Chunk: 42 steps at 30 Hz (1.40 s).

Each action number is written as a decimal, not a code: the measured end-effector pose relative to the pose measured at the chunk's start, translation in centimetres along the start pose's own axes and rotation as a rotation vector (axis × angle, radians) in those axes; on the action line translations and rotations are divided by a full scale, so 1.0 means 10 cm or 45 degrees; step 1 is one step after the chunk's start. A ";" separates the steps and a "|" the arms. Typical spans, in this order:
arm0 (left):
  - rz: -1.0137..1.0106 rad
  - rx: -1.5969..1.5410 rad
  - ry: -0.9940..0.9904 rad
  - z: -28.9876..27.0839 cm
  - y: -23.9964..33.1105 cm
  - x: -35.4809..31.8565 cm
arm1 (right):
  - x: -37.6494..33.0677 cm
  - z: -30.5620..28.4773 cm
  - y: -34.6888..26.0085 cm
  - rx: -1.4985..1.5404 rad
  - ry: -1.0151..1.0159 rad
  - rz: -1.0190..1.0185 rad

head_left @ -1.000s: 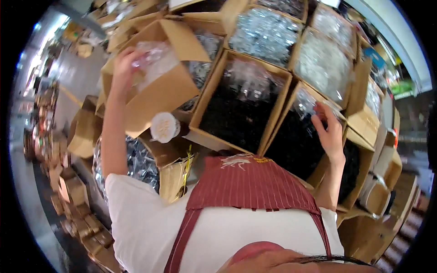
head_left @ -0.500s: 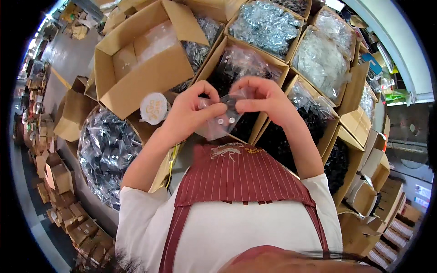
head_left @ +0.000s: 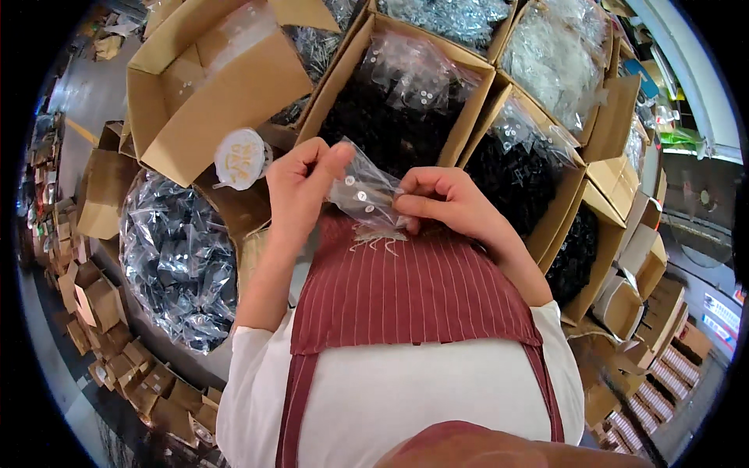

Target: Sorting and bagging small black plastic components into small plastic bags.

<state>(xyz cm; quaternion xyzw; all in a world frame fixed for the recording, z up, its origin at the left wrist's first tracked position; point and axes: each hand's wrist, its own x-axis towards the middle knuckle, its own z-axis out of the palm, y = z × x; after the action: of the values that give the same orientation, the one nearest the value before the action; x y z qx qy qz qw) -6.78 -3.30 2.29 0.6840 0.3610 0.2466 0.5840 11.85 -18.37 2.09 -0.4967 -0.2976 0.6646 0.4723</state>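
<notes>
Small clear plastic bag (head_left: 363, 193), holding a few small pale round pieces, held close to the chest above the top edge of a red striped apron (head_left: 413, 288); left hand (head_left: 300, 183) closed on the bag's upper left edge, thumb pressed against curled fingers; right hand (head_left: 445, 204) closed on the bag's right side, fingertips pinching the film; both hands meet on the one bag, which is stretched between them. Directly behind the hands, open cardboard box (head_left: 468, 58) lined with clear film and filled with small black pieces, a few packets with pale round pieces lying on top; just to its right, second cardboard box (head_left: 558, 234) likewise filled with black pieces under loose clear film. Far row: box of clear silvery packets (head_left: 460, 15) at top centre; box of whitish packets (head_left: 558, 51) beside it at right. Upper left, large tilted cardboard carton (head_left: 211, 101), open side turned up, a clear packet visible inside. Near the left hand, round white lid or roll (head_left: 240, 158) resting between cartons. Lower left, large round heap of clear bags of dark pieces (head_left: 175, 257), in a container whose walls cannot be made out. Small stacked boxes (head_left: 101, 304) along the left floor edge.
</notes>
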 end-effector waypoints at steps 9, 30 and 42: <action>-0.027 0.038 -0.074 0.15 0.06 0.03 | 0.06 -0.12 0.14 -0.715 0.301 -0.441; 0.339 0.959 0.035 0.10 -0.54 0.07 | 0.94 -0.33 0.15 -1.276 0.285 -0.602; 0.070 0.376 0.061 0.07 -0.53 -0.17 | 1.01 -0.32 0.49 -1.853 0.151 0.077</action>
<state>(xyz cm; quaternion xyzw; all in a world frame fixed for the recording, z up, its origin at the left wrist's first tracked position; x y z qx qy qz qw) -8.38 -4.77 -2.89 0.7660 0.3882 0.2229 0.4613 12.58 -11.16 -7.01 -0.7281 -0.6239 0.2833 0.0193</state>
